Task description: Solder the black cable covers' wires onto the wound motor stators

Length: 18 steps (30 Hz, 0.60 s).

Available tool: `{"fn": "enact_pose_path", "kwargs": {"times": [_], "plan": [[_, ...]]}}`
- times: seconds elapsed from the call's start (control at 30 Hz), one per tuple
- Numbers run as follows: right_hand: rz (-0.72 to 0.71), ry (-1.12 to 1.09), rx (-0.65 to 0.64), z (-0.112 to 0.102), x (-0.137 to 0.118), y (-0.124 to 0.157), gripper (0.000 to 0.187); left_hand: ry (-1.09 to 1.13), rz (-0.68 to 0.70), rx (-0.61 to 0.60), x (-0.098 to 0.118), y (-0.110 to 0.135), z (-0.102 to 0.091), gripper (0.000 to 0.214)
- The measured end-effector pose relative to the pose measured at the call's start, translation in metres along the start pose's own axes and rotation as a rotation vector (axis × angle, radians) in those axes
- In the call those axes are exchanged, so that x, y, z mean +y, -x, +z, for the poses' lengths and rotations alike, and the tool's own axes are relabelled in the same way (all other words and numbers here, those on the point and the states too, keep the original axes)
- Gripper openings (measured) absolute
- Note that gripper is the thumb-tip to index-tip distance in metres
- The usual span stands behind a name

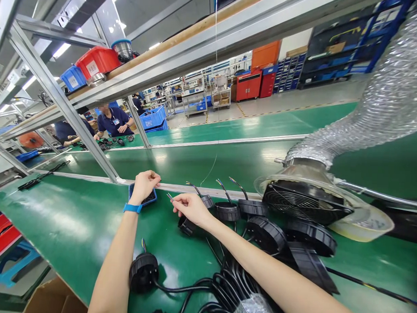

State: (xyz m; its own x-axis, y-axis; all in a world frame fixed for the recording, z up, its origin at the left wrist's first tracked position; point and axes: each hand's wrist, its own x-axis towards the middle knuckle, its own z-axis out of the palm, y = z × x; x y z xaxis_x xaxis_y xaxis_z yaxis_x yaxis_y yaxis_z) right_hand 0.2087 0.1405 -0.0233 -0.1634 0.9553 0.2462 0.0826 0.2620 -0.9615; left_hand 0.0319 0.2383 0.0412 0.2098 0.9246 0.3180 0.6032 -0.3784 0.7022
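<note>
My left hand (146,186), with a blue wristband (133,208), is closed in a pinch over a small blue tray (153,198). What its fingertips hold, if anything, is too small to make out. To its right, my right hand (192,208) pinches a cable's thin stripped wires (169,196), whose ends point up and left. Under that hand lies a black round housing (185,225), partly hidden. Beside it stand several black round plug housings (227,212) with coloured wire ends sticking up. Another black housing (144,273) lies near my left forearm, with a cable attached.
Coiled black cables (234,285) lie in front, below my right forearm. At the right, a fume hood (373,221) with a fan hangs from a silver duct (378,98). A metal post (66,101) rises behind the tray. A co-worker (114,121) sits at the far left.
</note>
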Motion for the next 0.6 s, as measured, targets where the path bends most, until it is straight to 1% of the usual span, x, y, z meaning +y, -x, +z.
{"fn": "enact_pose_path", "kwargs": {"times": [0.17,0.27,0.4,0.6], "plan": [[0.006,-0.007,0.189,-0.002,-0.002,0.000,0.023,0.253,0.029,-0.206,0.027,0.015,0.007,0.025],[0.017,-0.041,0.251,-0.004,-0.003,-0.001,0.023,0.339,0.031,-0.280,0.037,0.020,0.012,0.030],[0.040,-0.123,0.285,-0.004,-0.003,-0.002,0.020,0.391,0.035,-0.293,0.044,0.021,0.016,0.032],[0.060,-0.219,0.299,-0.002,-0.002,-0.002,0.020,0.388,0.035,-0.261,0.044,0.021,0.014,0.032]]}}
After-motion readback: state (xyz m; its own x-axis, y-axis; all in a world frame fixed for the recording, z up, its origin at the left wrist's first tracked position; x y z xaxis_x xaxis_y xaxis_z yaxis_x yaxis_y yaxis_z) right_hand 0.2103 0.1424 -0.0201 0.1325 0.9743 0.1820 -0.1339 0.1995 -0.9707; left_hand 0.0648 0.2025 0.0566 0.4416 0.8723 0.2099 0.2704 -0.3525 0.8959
